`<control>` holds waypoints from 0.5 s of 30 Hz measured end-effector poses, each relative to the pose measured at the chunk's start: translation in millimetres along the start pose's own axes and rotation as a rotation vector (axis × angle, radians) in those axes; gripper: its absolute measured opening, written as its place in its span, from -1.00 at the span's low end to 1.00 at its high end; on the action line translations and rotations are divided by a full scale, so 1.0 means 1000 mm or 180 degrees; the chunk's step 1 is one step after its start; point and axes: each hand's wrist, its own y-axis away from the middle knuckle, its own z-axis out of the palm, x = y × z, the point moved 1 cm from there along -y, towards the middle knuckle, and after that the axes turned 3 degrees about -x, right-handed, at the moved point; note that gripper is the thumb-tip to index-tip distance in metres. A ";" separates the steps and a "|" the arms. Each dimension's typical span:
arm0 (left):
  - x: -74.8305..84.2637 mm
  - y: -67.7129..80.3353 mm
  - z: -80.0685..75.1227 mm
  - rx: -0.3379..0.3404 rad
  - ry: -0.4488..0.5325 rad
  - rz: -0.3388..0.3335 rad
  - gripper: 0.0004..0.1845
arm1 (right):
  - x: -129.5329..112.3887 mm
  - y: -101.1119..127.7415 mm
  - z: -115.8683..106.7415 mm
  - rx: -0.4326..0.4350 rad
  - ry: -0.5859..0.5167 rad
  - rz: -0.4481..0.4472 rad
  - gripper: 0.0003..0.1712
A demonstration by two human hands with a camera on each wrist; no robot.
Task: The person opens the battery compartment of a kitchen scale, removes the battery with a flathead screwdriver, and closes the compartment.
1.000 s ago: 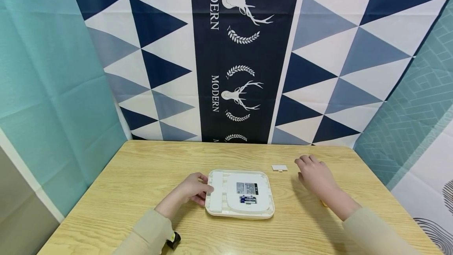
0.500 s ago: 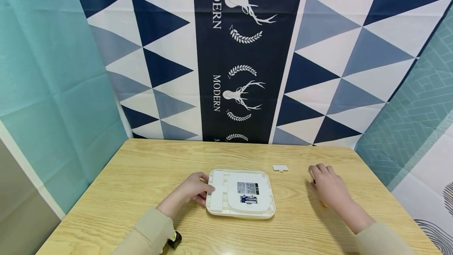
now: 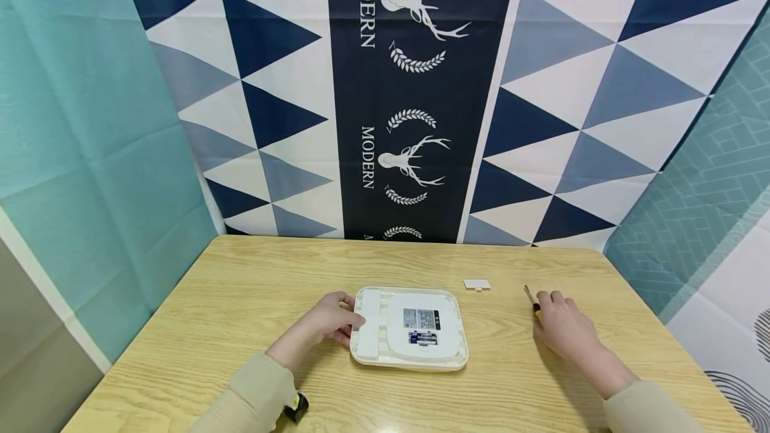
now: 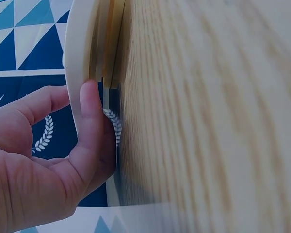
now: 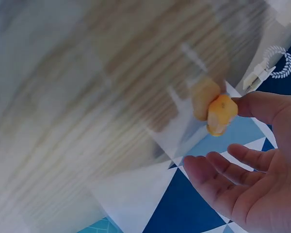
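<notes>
A white rounded-square device point(image 3: 371, 326) lies on the wooden table, with a label and two batteries point(image 3: 423, 338) in its uncovered compartment. My left hand point(image 3: 329, 316) grips the left edge, thumb on top and fingers beneath; the left wrist view shows the rim point(image 4: 77, 48) between them. At the right, my right hand point(image 3: 565, 326) holds the screwdriver point(image 3: 531, 296) by its yellow handle. The right wrist view shows the thumb against the handle end point(image 5: 222, 114), while three fingers are loosely bent and apart from it. The index finger is hidden there.
A small white battery cover point(image 3: 477, 284) lies beyond the device, towards the right. Near the left sleeve is a black and yellow object point(image 3: 297, 409), partly hidden. Patterned cloth point(image 3: 397, 119) stands behind the table point(image 3: 289, 266).
My right hand has moved to the right and down onto the screwdriver, whose shaft now shows past the fingers. My left hand and the device have stayed in place.
</notes>
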 end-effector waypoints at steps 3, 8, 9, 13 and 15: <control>0.000 0.000 0.000 -0.0010 -0.0008 0.0018 -0.52 | 0.002 0.001 0.002 -0.0119 -0.0011 0.0064 -0.52; 0.000 0.000 0.000 -0.0010 -0.0010 0.0002 -0.52 | 0.005 0.000 0.003 -0.0289 -0.0034 0.0129 -0.57; 0.000 0.000 0.000 -0.0009 -0.0016 0.0002 -0.52 | 0.006 0.000 0.004 -0.0323 -0.0043 0.0136 -0.58; 0.000 -0.001 -0.001 -0.0006 -0.0018 -0.0004 -0.51 | 0.008 -0.002 0.006 -0.0399 -0.0066 0.0115 -0.61; 0.000 -0.001 0.000 -0.0001 -0.0009 -0.0017 -0.51 | 0.009 -0.003 0.007 -0.0376 -0.0074 0.0067 -0.64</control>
